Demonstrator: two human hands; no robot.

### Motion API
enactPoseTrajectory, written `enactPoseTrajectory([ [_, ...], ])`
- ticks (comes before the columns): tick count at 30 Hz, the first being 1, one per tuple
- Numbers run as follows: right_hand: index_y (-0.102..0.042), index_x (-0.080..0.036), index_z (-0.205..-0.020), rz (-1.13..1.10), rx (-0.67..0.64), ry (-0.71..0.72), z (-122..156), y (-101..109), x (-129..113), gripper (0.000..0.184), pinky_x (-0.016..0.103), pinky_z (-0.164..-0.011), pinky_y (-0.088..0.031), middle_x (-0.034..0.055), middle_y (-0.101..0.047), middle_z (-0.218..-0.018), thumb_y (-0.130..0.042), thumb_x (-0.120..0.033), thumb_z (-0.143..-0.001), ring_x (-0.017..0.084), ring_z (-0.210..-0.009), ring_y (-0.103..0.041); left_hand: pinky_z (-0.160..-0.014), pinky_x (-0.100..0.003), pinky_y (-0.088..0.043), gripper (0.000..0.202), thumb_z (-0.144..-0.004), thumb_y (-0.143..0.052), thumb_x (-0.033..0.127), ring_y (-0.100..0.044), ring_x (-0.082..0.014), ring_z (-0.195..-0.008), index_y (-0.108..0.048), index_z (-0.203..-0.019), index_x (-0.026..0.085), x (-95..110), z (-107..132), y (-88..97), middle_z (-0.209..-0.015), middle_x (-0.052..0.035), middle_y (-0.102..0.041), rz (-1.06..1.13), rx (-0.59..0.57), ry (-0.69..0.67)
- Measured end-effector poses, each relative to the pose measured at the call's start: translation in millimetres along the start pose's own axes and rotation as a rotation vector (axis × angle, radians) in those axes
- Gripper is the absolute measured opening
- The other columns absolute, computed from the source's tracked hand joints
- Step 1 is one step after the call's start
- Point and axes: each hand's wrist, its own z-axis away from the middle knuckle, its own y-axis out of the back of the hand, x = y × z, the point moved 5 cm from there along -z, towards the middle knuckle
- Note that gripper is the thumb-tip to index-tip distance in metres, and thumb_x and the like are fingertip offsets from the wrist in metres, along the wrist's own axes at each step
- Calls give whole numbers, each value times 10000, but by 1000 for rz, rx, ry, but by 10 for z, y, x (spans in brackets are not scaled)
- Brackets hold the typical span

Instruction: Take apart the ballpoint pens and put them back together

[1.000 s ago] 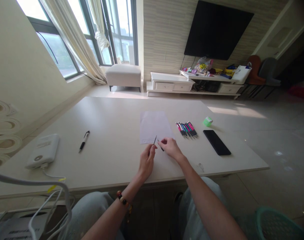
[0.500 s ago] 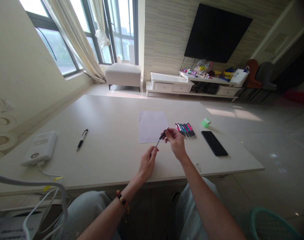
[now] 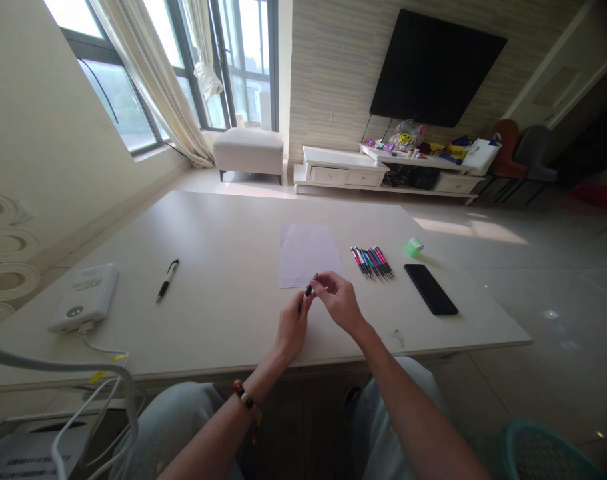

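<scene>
My left hand (image 3: 292, 327) and my right hand (image 3: 339, 303) meet above the front edge of a white sheet of paper (image 3: 308, 257). Between their fingertips is a small black pen (image 3: 310, 287), partly hidden by the fingers. Both hands pinch it. A row of several pink, blue and black pens (image 3: 372, 263) lies to the right of the paper, closest to my right hand. A separate black-and-silver pen (image 3: 167, 281) lies far to the left.
A black smartphone (image 3: 430, 289) and a green block (image 3: 414, 247) lie on the white table (image 3: 223, 227) at right. A white power bank (image 3: 83, 298) sits at left, with a white cable (image 3: 58, 367) in front. A teal basket (image 3: 543, 453) stands on the floor.
My right hand has moved down and left, closer to my left hand. The pen, earlier angled out from my right fingers, now sits mostly hidden between both hands.
</scene>
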Motion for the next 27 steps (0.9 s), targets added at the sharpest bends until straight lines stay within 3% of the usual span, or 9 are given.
enactPoseTrajectory([
  [5,-590,-181,-748,-33,41,-21,0,11,-19,259,250,-523,-475,18,-631,-696,-661,-426,-703,148,-603,-610,-573,-224,-319,313,-867,-400,435,-390,-111,-561,-565,-816,173,38,27,15,-612,29,-487,-27,21,-62],
  [9,-632,-191,-847,-134,-16,-57,-19,7,-11,276,253,-530,-485,6,-627,-698,-648,-432,-715,132,-585,-583,-595,-227,-340,292,-883,-383,407,-445,-120,-594,-563,-838,181,38,31,-3,-681,10,-553,-33,4,-77],
  [13,-637,-174,-702,-115,12,-73,-36,46,15,268,253,-548,-478,10,-617,-650,-731,-413,-626,140,-603,-584,-574,-225,-331,285,-883,-388,404,-412,-113,-557,-554,-811,183,16,28,-9,-623,30,-506,-64,12,-71],
  [17,-668,-183,-838,-186,-53,-107,-32,6,31,298,240,-497,-450,5,-612,-660,-663,-447,-701,112,-538,-542,-597,-231,-350,277,-890,-378,390,-463,-121,-589,-554,-828,185,9,33,-28,-674,14,-560,-69,-14,-85],
  [20,-669,-175,-755,-176,-6,-103,-29,14,36,278,247,-501,-450,9,-607,-645,-701,-435,-663,115,-531,-542,-619,-238,-366,277,-891,-378,389,-501,-131,-630,-555,-836,183,1,32,-35,-722,-1,-597,-59,-30,-83],
  [24,-680,-186,-905,-251,-56,-148,-37,-14,70,334,252,-492,-435,31,-643,-740,-662,-450,-701,100,-515,-509,-585,-229,-351,296,-890,-366,391,-462,-120,-583,-569,-842,181,-15,19,-21,-663,12,-558,-53,-28,-62],
  [27,-675,-169,-812,-260,-17,-145,-49,14,76,303,248,-475,-415,31,-638,-698,-696,-434,-666,95,-497,-478,-572,-225,-341,319,-884,-362,412,-439,-115,-564,-579,-872,179,-22,11,-10,-635,22,-523,-55,-28,-39],
])
